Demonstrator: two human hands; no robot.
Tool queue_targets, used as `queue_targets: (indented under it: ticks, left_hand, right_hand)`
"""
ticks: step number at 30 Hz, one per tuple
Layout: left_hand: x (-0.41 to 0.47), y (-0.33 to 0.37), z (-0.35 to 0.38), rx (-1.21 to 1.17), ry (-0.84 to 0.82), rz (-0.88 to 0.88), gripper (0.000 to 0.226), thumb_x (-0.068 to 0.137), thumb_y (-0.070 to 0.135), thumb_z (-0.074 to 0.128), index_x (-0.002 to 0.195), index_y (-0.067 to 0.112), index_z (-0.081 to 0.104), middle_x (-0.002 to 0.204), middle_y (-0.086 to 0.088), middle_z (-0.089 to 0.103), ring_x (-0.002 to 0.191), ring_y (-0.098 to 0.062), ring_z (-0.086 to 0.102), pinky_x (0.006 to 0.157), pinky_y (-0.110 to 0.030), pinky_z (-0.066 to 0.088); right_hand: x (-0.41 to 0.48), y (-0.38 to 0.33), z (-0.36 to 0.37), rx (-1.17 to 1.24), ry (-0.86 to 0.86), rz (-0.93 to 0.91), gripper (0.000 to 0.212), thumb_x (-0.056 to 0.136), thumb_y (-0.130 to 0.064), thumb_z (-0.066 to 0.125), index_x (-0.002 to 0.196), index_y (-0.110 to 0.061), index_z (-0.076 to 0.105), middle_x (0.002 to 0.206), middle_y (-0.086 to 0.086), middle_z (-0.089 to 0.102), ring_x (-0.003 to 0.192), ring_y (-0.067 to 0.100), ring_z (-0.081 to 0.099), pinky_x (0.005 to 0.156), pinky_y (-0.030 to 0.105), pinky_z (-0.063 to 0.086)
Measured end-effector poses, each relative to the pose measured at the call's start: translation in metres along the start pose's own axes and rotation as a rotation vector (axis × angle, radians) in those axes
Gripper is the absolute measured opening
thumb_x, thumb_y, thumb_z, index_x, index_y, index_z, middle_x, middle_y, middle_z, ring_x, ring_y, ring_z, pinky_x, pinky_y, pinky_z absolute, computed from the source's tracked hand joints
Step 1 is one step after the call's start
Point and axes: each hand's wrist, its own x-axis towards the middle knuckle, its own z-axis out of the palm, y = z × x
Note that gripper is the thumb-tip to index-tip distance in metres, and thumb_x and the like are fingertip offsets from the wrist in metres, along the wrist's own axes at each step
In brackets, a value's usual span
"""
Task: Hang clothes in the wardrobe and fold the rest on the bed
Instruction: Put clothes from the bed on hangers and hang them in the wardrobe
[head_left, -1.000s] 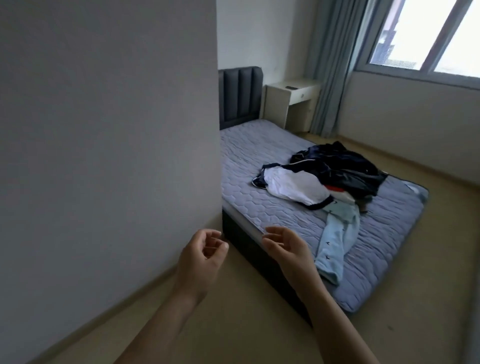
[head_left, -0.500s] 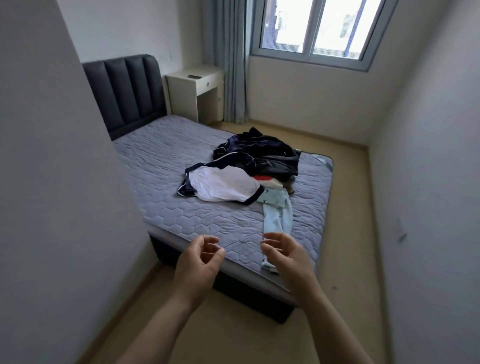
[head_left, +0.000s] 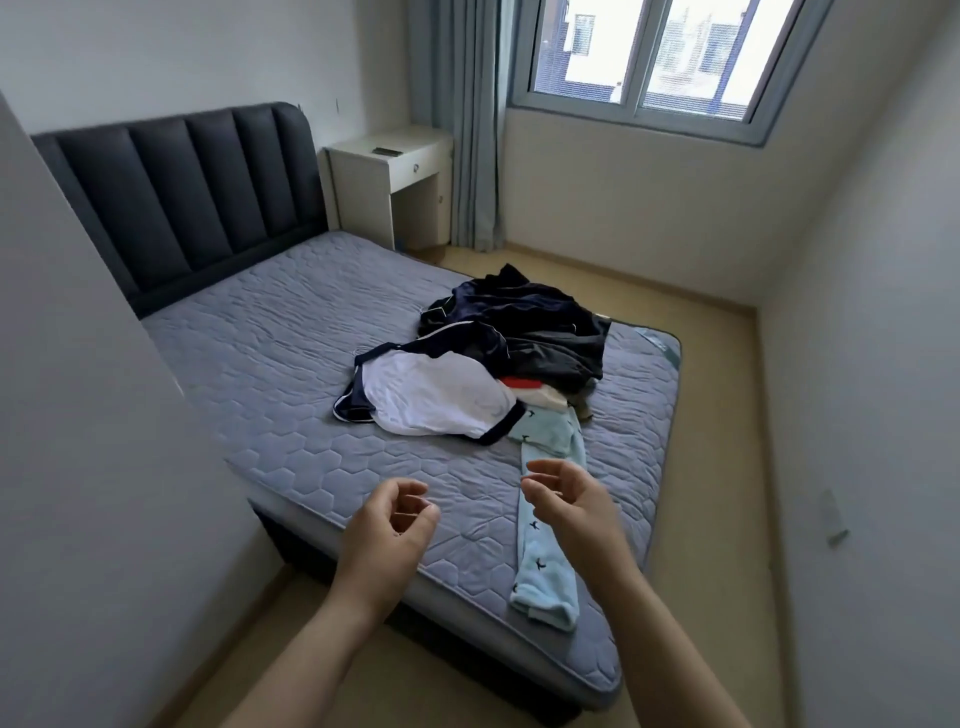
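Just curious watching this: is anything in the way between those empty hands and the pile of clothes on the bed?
Nothing visible. The left hand and right hand hover empty over the bed's near edge; only bare mattress and the light blue garment lie before the pile.

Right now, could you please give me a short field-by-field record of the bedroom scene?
setting: bed with dark headboard, nightstand, window
clothes: unfolded pile on mattress
nearest garment: light blue piece, running to the near bed edge
white garment: beside dark clothes
left hand: empty, fingers curled
right hand: empty, above light blue piece
wardrobe: not visible
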Motion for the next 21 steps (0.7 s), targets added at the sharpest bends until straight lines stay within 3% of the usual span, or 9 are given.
queue_targets:
  ticks: [6,9,12,17,21]
  left_hand:
    - [0.056,-0.01,-0.008,0.005,0.022,-0.057,0.015,0.087,0.014,0.066,0.099,0.019,0.061,0.091,0.0,0.068,0.085,-0.013,0.065,0.078,-0.031,0.054]
    - [0.093,-0.019,-0.021,0.008,0.023,-0.079,0.014,0.087,0.013,0.066,0.098,0.019,0.061,0.09,-0.002,0.068,0.085,-0.016,0.065,0.078,-0.033,0.055]
    - [0.138,-0.032,-0.045,0.006,0.031,-0.086,0.013,0.087,0.014,0.066,0.097,0.02,0.061,0.09,0.001,0.068,0.085,-0.015,0.065,0.078,-0.032,0.055]
    - [0.21,-0.057,-0.094,0.021,0.02,-0.103,0.014,0.087,0.014,0.067,0.096,0.021,0.061,0.09,0.002,0.067,0.085,-0.014,0.065,0.076,-0.031,0.054]
    - [0.259,-0.077,-0.12,0.035,-0.004,-0.128,0.015,0.086,0.014,0.067,0.091,0.026,0.06,0.085,0.002,0.068,0.082,-0.013,0.065,0.068,-0.02,0.049]
  right_hand:
    - [0.058,0.005,0.027,-0.013,-0.038,0.033,0.021,0.089,-0.012,0.066,0.11,-0.013,0.064,0.101,0.003,0.069,0.095,0.016,0.066,0.082,0.031,0.055]
    - [0.092,0.003,0.05,-0.001,-0.031,0.05,0.018,0.089,-0.013,0.066,0.107,-0.016,0.064,0.099,0.002,0.069,0.092,0.015,0.066,0.076,0.026,0.053]
    - [0.128,0.001,0.082,0.001,-0.02,0.065,0.019,0.089,-0.013,0.066,0.107,-0.015,0.064,0.099,0.002,0.069,0.092,0.015,0.066,0.074,0.023,0.052]
    - [0.18,-0.003,0.137,-0.025,-0.002,0.118,0.017,0.09,-0.013,0.066,0.106,-0.019,0.063,0.102,0.002,0.069,0.094,0.016,0.066,0.082,0.03,0.054]
    - [0.212,-0.001,0.168,-0.028,0.031,0.16,0.016,0.09,-0.012,0.066,0.101,-0.023,0.063,0.1,0.002,0.069,0.094,0.017,0.066,0.084,0.034,0.055]
